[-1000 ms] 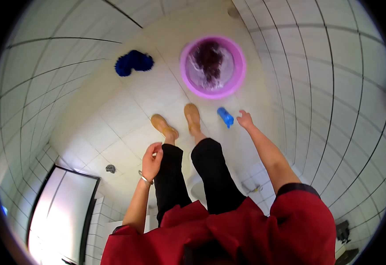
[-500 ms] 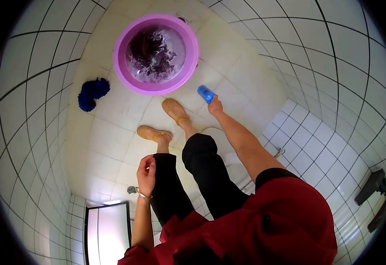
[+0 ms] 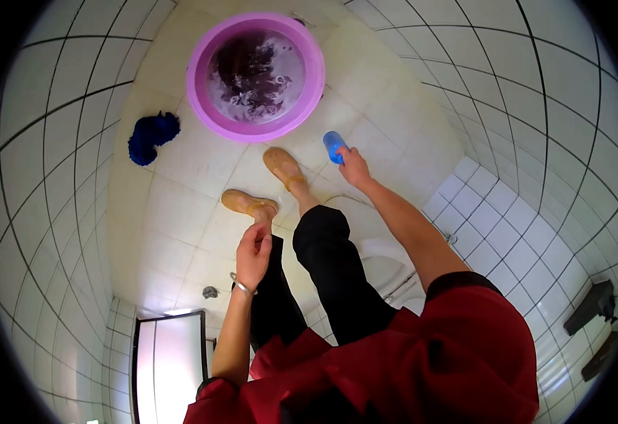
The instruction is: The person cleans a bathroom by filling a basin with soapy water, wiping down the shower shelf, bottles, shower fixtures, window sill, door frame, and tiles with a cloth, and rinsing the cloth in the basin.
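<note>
In my right hand is a blue cylindrical container, the fingers wrapped round its near end. It is held above the pale tiled floor, a little to the right of my feet. My left hand is loosely curled in front of my left leg, with nothing seen in it. A silver bangle circles that wrist. Beyond my feet stands a pink basin of cloudy water, with dark, soaked cloth partly under the surface.
A dark blue bundle of cloth lies on the floor left of the basin. A floor drain is at lower left, near a white framed panel. White toilet fixture sits behind my right leg. Tiled walls rise on both sides.
My left hand has moved up and to the right, nearer my left foot. The blue container has turned more upright in my right hand. The view has shifted slightly.
</note>
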`<action>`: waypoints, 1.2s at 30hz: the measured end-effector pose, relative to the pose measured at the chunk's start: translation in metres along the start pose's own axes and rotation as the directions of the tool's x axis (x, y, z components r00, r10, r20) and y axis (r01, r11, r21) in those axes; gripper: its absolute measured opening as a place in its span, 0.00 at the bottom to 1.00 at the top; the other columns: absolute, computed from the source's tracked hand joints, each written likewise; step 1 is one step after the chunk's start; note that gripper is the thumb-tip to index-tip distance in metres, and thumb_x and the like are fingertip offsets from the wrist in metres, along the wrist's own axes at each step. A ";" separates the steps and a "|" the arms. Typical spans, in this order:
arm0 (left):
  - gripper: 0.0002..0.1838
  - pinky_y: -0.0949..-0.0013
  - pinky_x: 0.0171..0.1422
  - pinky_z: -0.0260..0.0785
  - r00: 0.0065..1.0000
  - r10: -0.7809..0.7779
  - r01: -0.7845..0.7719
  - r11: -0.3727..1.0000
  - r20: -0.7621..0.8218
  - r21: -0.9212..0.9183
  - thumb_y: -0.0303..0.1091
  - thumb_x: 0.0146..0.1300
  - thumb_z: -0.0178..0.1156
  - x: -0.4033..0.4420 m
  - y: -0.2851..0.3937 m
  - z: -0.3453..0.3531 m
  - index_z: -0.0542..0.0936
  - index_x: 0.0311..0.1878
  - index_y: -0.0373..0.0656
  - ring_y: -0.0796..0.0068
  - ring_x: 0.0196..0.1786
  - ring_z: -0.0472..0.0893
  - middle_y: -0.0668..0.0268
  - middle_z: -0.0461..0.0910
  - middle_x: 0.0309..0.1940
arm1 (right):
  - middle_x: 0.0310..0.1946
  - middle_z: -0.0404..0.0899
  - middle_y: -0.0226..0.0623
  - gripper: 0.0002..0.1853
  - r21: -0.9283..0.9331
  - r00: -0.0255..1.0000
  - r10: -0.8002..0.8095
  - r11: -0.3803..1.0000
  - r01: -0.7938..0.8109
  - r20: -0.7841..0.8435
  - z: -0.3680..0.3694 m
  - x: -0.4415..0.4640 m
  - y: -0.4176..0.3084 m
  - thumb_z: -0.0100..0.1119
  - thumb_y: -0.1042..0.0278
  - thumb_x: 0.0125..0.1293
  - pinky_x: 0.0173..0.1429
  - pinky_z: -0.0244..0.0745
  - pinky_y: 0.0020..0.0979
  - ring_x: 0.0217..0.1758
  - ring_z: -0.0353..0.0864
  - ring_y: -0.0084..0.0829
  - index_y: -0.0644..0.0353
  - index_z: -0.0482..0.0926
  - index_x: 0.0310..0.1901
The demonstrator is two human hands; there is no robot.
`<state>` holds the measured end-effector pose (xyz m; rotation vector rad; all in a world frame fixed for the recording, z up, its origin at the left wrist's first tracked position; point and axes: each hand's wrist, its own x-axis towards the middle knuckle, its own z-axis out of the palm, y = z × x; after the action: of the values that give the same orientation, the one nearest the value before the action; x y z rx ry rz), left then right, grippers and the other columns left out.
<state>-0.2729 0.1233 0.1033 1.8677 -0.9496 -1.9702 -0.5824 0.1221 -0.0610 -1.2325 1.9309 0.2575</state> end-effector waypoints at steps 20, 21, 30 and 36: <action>0.31 0.61 0.51 0.65 0.837 0.495 -0.541 0.812 0.234 0.219 0.30 0.32 0.68 0.049 0.038 -0.026 0.70 0.46 0.44 0.57 0.47 0.73 0.59 0.74 0.41 | 0.34 0.76 0.41 0.25 0.154 0.489 -0.658 0.673 0.724 0.573 -0.148 -0.095 -0.226 0.62 0.64 0.50 0.38 0.72 0.33 0.33 0.77 0.39 0.57 0.67 0.50; 0.31 0.61 0.50 0.65 0.844 0.477 -0.523 0.833 0.247 0.179 0.30 0.32 0.68 0.044 0.038 -0.030 0.70 0.46 0.44 0.57 0.46 0.73 0.59 0.74 0.40 | 0.30 0.77 0.39 0.23 0.152 0.390 -0.644 0.622 0.768 0.658 -0.151 -0.090 -0.234 0.62 0.62 0.51 0.37 0.71 0.34 0.31 0.77 0.39 0.57 0.68 0.48; 0.30 0.58 0.54 0.60 0.701 0.690 -0.713 0.683 0.180 0.159 0.33 0.33 0.69 0.027 0.021 -0.049 0.71 0.46 0.42 0.55 0.47 0.70 0.59 0.71 0.43 | 0.19 0.73 0.32 0.17 0.314 0.184 -0.469 0.786 0.533 0.863 -0.128 -0.074 -0.288 0.67 0.58 0.45 0.27 0.65 0.29 0.23 0.72 0.31 0.59 0.70 0.27; 0.32 0.55 0.60 0.57 0.730 0.671 -0.682 0.704 0.125 0.198 0.34 0.34 0.70 0.011 -0.005 -0.079 0.70 0.47 0.42 0.55 0.51 0.69 0.58 0.70 0.46 | 0.18 0.71 0.32 0.16 0.378 0.047 -0.515 0.686 0.622 0.856 -0.093 -0.086 -0.324 0.67 0.59 0.45 0.25 0.63 0.28 0.22 0.71 0.28 0.59 0.69 0.26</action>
<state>-0.1974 0.0986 0.0947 1.2668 -1.6540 -1.4790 -0.3455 -0.0346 0.1388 -1.3475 0.2741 0.4974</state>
